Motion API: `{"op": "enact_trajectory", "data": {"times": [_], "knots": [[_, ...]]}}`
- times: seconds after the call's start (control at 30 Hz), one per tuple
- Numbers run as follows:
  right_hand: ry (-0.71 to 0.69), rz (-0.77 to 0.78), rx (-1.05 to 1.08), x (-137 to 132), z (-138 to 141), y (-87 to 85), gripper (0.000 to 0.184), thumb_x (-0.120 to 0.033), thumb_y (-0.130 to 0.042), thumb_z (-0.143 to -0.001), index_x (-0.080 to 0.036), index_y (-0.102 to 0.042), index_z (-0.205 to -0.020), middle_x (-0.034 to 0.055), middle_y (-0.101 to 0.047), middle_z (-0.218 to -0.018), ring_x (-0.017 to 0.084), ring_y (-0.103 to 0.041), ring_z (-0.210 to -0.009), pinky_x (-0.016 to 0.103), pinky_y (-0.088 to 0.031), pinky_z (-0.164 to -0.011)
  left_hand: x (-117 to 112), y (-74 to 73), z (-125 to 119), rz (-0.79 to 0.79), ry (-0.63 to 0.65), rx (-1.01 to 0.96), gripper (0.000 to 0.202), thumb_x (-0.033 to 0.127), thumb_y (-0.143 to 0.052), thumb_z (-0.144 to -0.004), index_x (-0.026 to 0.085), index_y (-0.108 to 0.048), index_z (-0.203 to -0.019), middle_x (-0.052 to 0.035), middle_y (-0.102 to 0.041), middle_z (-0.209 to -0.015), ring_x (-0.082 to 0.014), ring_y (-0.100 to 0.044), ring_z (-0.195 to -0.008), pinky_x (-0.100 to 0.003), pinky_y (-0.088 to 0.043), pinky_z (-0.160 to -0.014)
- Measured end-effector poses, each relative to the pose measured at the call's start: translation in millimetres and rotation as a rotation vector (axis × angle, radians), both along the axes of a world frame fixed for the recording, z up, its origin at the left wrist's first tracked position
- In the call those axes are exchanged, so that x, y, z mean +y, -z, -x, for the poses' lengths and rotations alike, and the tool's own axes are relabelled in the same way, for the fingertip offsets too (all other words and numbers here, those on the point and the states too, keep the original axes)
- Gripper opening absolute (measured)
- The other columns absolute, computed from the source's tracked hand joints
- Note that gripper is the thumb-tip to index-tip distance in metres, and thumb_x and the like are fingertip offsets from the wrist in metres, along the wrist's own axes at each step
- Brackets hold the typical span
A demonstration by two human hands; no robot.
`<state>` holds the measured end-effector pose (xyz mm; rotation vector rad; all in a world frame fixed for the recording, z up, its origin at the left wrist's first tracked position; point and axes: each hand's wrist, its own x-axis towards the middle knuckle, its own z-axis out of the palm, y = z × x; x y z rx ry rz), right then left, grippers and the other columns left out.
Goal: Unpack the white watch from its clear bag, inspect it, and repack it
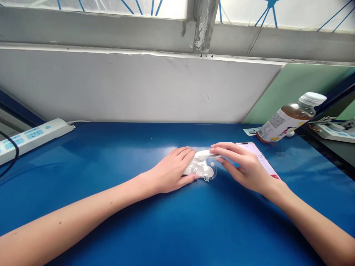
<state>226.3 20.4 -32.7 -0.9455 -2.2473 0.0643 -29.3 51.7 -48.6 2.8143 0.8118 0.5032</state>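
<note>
On the blue table, my left hand [177,170] is closed over the left part of a small white-and-clear plastic object [205,170], its thumb along the near edge. Much of that object is hidden under the palm; its visible right end is rounded and see-through, with white parts inside. My right hand [246,166] pinches the end of a white elongated piece [203,155] lying over the top of it. Whether this piece is joined to the rest, I cannot tell. Partly behind my right hand lies a phone [263,159] with its screen lit.
A bottle [288,120] with brown liquid and a white cap stands at the back right, beside a small card [251,131]. White power strips lie at the left edge [36,136] and far right [337,132]. A white wall panel [138,88] borders the table's back.
</note>
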Motion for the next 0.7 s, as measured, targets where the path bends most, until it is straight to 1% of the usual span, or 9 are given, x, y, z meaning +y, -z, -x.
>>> {"op": "enact_trajectory", "data": {"times": [0.1, 0.2, 0.4, 0.57, 0.7], "knots": [[0.052, -0.023, -0.099, 5, -7, -2.4, 0.026, -0.018, -0.057, -0.096, -0.018, -0.066, -0.12, 0.0123, -0.07, -0.117, 0.022, -0.069, -0.103, 0.034, -0.057, -0.088, 0, 2.4, 2, 0.028, -0.02, 0.033, 0.06, 0.052, -0.054, -0.097, 0.01, -0.046, -0.139, -0.0206, -0.054, -0.14, -0.0364, -0.046, -0.134, -0.052, -0.041, -0.109], [0.073, -0.018, -0.171, 8, -14, -2.6, 0.025, -0.022, -0.056, -0.096, -0.021, -0.065, -0.12, 0.0107, -0.07, -0.118, 0.023, -0.069, -0.102, 0.035, -0.058, -0.086, 0, 3.9, 3, 0.032, -0.034, 0.0, 0.059, 0.051, -0.059, -0.094, 0.011, -0.05, -0.135, -0.0204, -0.055, -0.136, -0.0364, -0.048, -0.13, -0.051, -0.044, -0.106], [0.067, 0.072, -0.184, 10, -22, -5.0, 0.027, -0.025, -0.051, -0.098, -0.025, -0.062, -0.122, 0.0097, -0.069, -0.118, 0.025, -0.067, -0.105, 0.038, -0.056, -0.086, 0, 8.9, 3, 0.026, -0.114, -0.066, 0.053, 0.049, -0.061, -0.094, 0.014, -0.051, -0.133, -0.0187, -0.056, -0.132, -0.0352, -0.051, -0.122, -0.053, -0.047, -0.101], [0.051, 0.114, -0.208, 13, -24, -7.0, 0.024, -0.024, -0.049, -0.098, -0.024, -0.062, -0.118, 0.0091, -0.069, -0.115, 0.024, -0.068, -0.1, 0.036, -0.055, -0.083, 0, 10.0, 4, 0.021, -0.117, -0.096, 0.05, 0.049, -0.055, -0.097, 0.015, -0.05, -0.134, -0.0178, -0.055, -0.132, -0.0335, -0.051, -0.121, -0.051, -0.048, -0.1], [0.011, 0.148, -0.184, 15, -26, -10.6, 0.022, -0.022, -0.05, -0.097, -0.023, -0.062, -0.115, 0.0093, -0.069, -0.113, 0.023, -0.068, -0.098, 0.036, -0.055, -0.082, -1, 8.3, 3, 0.051, -0.115, -0.124, 0.047, 0.046, -0.049, -0.101, 0.015, -0.049, -0.135, -0.0172, -0.055, -0.133, -0.0323, -0.052, -0.121, -0.051, -0.048, -0.101]]}}
